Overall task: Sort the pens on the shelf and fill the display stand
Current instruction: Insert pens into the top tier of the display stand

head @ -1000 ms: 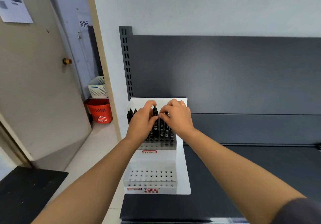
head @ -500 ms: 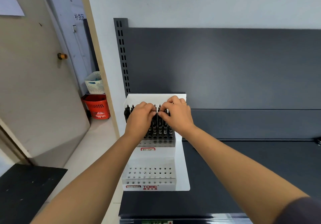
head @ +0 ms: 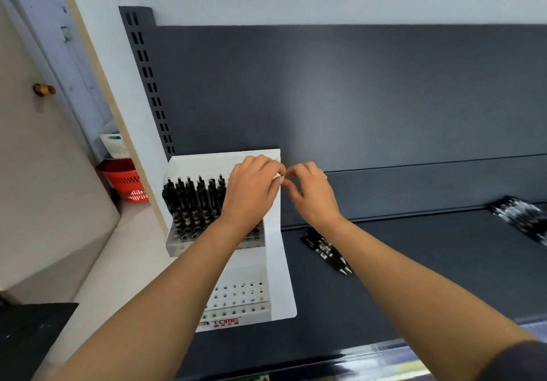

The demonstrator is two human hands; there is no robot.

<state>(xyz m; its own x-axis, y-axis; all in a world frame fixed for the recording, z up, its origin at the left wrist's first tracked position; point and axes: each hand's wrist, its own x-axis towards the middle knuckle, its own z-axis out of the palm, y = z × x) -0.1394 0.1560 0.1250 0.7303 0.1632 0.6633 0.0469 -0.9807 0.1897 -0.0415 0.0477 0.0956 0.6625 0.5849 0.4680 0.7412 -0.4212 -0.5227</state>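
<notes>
A white display stand sits at the left end of the dark shelf. Its upper tier holds several black pens standing upright; the lower tier shows bare holes. My left hand hovers over the right part of the upper tier with curled fingers, hiding the pens beneath, and whether it holds one is hidden. My right hand is just right of the stand's back panel, fingers loosely curled, its fingertips almost meeting those of the left. Nothing shows in it.
A few loose black pens lie on the shelf under my right forearm. A blurred pile of pens lies at the far right. A red basket and a white basket stand on the floor left of the shelf.
Both hands shifted right, from the middle pens to the stand's right edge. My right hand has come off the pens. The view turned right, bringing the loose pens into sight.
</notes>
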